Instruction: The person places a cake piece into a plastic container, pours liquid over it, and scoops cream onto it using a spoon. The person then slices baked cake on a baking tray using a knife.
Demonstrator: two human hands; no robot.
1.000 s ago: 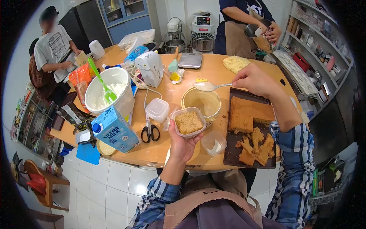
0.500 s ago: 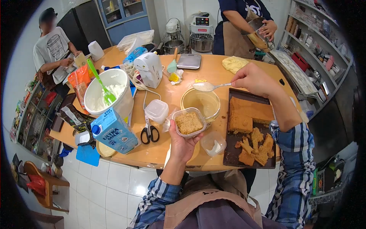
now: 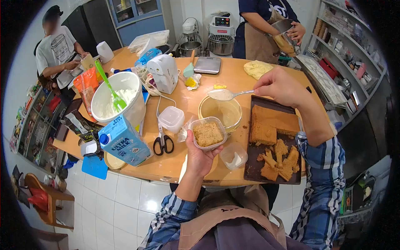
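Observation:
My left hand (image 3: 200, 160) holds up a small clear plastic container (image 3: 206, 146) with a layer of cake (image 3: 208, 134) inside it. Pinched in my right hand (image 3: 277, 88) is a metal spoon (image 3: 243, 92), with something whitish in its bowl. The spoon's bowl hangs over the far rim of a round tub (image 3: 231, 113) that has pale residue on its walls. Below my right forearm, a dark baking tray (image 3: 250, 168) carries a cut slab of brown cake (image 3: 271, 116) and several broken pieces (image 3: 287, 167).
To the left stand a milk carton (image 3: 125, 143), black-handled scissors (image 3: 163, 144), and a white bowl (image 3: 100, 106) with a green spatula (image 3: 109, 85). An open clear container (image 3: 233, 156) lies near the front edge. Two other people work at the table's far side.
My head view has shifted slightly. The spoon is held a little more to the left, still over the tub. Both hands keep their grip.

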